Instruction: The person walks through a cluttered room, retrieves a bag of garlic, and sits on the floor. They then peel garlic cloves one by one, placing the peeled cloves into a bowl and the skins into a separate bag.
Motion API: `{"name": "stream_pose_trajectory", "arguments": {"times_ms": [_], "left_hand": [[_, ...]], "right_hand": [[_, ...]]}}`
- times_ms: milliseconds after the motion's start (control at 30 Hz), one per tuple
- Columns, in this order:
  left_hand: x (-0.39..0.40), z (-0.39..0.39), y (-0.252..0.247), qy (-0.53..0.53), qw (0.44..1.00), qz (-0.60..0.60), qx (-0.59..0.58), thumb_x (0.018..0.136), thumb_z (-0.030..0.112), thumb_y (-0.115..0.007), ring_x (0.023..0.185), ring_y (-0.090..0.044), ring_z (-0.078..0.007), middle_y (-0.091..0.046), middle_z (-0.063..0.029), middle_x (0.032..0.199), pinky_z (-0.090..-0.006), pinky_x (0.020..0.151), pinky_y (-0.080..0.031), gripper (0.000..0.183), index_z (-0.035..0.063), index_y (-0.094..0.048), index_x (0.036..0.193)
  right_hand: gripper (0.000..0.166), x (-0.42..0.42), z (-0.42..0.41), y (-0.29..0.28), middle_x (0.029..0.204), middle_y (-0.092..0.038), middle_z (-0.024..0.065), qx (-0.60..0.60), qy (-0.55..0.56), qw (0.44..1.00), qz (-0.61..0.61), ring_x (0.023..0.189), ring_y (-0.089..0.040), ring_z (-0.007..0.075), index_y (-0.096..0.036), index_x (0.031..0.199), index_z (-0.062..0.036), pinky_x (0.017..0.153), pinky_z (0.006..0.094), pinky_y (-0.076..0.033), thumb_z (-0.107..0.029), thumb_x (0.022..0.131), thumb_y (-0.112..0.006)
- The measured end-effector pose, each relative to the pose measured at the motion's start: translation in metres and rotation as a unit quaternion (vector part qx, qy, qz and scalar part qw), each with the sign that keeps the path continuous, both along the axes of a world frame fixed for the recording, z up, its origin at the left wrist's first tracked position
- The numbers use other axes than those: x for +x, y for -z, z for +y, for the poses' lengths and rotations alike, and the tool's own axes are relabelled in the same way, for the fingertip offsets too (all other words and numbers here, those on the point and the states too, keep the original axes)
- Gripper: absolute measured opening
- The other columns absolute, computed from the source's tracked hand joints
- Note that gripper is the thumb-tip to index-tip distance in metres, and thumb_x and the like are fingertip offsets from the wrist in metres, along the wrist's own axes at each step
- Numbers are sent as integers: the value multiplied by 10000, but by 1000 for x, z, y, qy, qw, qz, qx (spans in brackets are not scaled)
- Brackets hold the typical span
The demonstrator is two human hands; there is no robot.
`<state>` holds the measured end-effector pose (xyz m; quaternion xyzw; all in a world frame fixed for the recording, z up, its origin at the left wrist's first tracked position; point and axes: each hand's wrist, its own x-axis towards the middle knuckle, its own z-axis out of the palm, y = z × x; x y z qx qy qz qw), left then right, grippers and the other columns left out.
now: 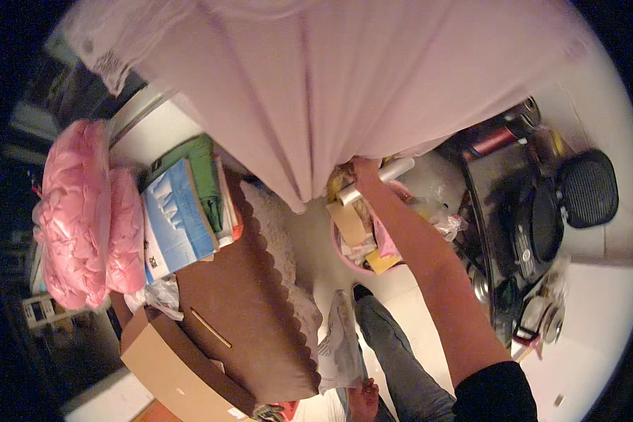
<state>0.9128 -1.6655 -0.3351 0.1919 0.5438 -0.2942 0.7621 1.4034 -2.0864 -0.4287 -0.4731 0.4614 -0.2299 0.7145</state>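
My right arm stretches out over a pink-rimmed waste bin (339,248) filled with cardboard, paper and wrappers. At its far side my right hand (363,171) is partly hidden, close to the hanging pink netting (316,105). A pale roll or tube (399,170) passes beneath the wrist; whether the fingers hold it is unclear. A piece of brown cardboard (351,224) and a yellow packet (382,261) show in the bin. Low in the view, beside my legs, my left hand (366,399) has its fingers curled at a clear printed plastic bag (340,343), which hangs in front of it.
At left, a table with a brown scalloped cover (237,295) bears a blue-and-white packet (176,221), green cloth (205,174), a thin stick (211,328) and an open cardboard box (184,369). Pink bagged bundles (79,221) stand beyond. At right, a black appliance (538,227) has its lid raised.
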Motion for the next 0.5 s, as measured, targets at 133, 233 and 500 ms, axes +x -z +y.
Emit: {"name": "stream_pose_trajectory", "arguments": {"times_ms": [133,233,500], "left_hand": [[42,-52,-39,-23,991,64,114,881,152,-646,803,-623,-228,-611,-73,832,-344,708,-566,163,102,-555,1007],[30,-56,-33,-10,992,22,121,894,138,-629,775,-626,-219,-617,-66,811,-337,688,-556,144,110,-553,1013],[3,-71,-15,-124,980,61,140,911,133,-619,762,-622,-219,-618,-61,797,-328,644,-540,111,113,-552,998]], "right_hand": [[315,60,-23,19,1044,-644,54,125,-39,968,-213,849,-619,236,-531,1196,-102,700,338,-524,-162,892,-591],[297,84,-14,19,1065,-641,57,154,-70,963,-211,889,-620,234,-536,1191,-102,737,340,-527,-174,906,-576],[260,37,-32,11,1121,-633,65,120,-151,967,-166,998,-624,226,-548,1179,-100,834,345,-534,-207,943,-536]]}}
